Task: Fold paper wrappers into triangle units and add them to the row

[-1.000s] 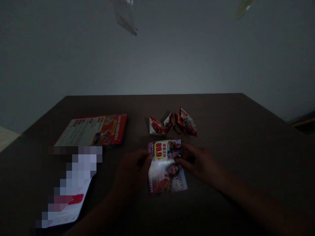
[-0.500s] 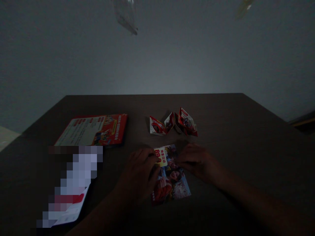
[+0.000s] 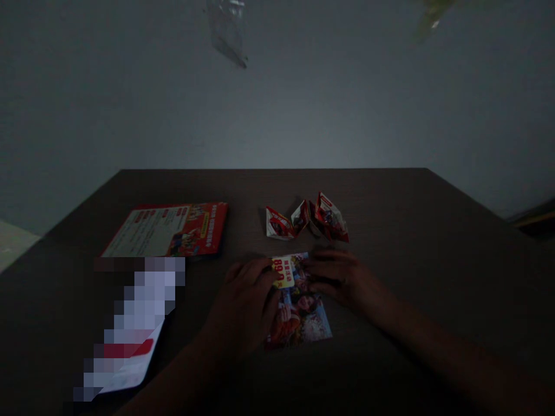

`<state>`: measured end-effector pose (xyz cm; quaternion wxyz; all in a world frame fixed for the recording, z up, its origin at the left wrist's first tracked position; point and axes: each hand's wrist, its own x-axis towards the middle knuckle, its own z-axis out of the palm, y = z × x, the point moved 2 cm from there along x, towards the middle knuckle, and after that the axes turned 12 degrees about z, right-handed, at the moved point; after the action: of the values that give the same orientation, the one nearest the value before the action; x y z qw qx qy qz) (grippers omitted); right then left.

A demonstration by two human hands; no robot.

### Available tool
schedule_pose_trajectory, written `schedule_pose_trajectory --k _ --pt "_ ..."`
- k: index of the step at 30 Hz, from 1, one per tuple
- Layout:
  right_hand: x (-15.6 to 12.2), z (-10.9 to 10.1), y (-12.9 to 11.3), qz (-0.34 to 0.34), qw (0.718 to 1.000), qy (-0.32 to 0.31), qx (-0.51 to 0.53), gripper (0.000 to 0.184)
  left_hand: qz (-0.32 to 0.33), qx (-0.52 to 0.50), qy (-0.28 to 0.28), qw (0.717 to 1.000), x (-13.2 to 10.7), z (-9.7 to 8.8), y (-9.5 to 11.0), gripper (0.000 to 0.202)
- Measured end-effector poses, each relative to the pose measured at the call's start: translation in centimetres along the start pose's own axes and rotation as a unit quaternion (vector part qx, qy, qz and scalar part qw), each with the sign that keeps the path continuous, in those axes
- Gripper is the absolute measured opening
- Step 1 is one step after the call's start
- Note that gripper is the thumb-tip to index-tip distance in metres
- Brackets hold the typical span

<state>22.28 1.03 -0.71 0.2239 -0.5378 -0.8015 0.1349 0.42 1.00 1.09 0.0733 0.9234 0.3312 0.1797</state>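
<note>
A glossy printed leaflet (image 3: 306, 326) with photos of people and a yellow price box lies on the dark table between my hands. My left hand (image 3: 249, 297) rests along its left edge, fingertips on the paper near the price box. From the other side, my right hand (image 3: 342, 274) reaches over the upper right edge, its fingers stretched out and lying on the leaflet. Just beyond them stands a zigzag-folded red and white paper (image 3: 299, 222), its panels upright. Dim light hides the undersides of both hands.
At the left lies a red and white printed pack or booklet (image 3: 202, 231). Nearer me is a device with a lit screen (image 3: 125, 375), mostly pixelated. The brown table (image 3: 411, 231) meets a grey wall (image 3: 347, 104), where a clear plastic piece (image 3: 228, 34) hangs.
The leaflet's near edge has shifted slightly away from me. My right hand's fingers have straightened and spread further over the paper; my left hand stays in about the same place. The view has shifted a little.
</note>
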Motion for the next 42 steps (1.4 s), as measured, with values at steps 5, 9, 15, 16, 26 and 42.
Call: schedule_pose_trajectory --k 5,9,15,16,26,42 --pt "0.1 -0.6 -0.3 0.033 0.998 -0.055 -0.014 0.060 0.004 0.002 -0.003 1.000 0.0 -0.1 0.0 0.024" --pt "0.1 -0.7 -0.5 0.041 0.993 -0.110 -0.023 0.086 0.004 0.001 -0.003 1.000 0.1 -0.2 0.0 0.023" --pt "-0.2 -0.5 -0.7 0.040 0.981 -0.180 -0.058 0.112 0.007 -0.017 -0.008 1.000 0.2 -0.5 0.3 0.026" --pt "-0.3 -0.5 -0.7 0.035 0.980 -0.184 -0.062 0.115 0.011 -0.024 -0.012 1.000 0.2 -0.6 0.5 0.030" --pt "-0.6 -1.0 -1.1 0.034 0.979 -0.191 -0.067 0.113 0.087 -0.087 -0.105 0.987 0.1 -0.4 1.7 0.089" --pt "-0.6 -0.9 -1.5 0.047 0.994 -0.061 0.076 0.059 0.094 -0.063 -0.107 0.988 0.3 0.0 1.7 0.065"
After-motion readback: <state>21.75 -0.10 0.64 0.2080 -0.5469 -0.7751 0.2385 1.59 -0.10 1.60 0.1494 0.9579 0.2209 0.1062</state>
